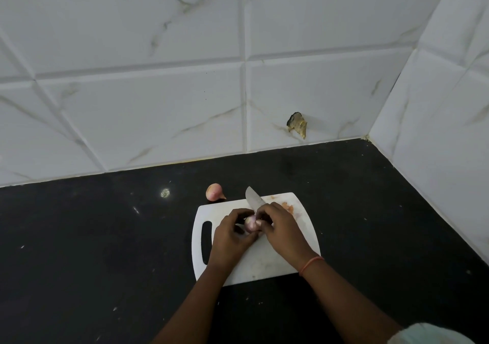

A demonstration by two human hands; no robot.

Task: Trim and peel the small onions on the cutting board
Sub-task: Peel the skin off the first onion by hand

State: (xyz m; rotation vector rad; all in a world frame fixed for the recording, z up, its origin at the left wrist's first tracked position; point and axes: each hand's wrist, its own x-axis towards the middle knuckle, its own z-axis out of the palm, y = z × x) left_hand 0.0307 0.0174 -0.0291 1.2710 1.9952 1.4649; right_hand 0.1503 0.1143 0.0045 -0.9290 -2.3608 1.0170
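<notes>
A small onion (250, 223) sits between the two hands over the middle of the white cutting board (275, 261), partly hidden by fingers, its pale purple side showing. The left hand (231, 234) lies at the onion's 8 o'clock, fingers curled around it and gripping it from the left and below. The right hand (281, 227) lies at its 3 o'clock, clenched around the handle of a knife (253, 198), with a fingertip touching the onion's right side. The blade points away toward 11 o'clock, past the board's far edge, and whether its edge touches the onion cannot be told. Bits of orange peel (288, 207) lie on the board at the onion's 1 o'clock, near the far right corner. A second onion (214, 192), unpeeled and pinkish, rests off the board on the black counter (92, 238) at 11 o'clock, just beside the board's far edge. An orange thread (311, 264) circles the right wrist.
</notes>
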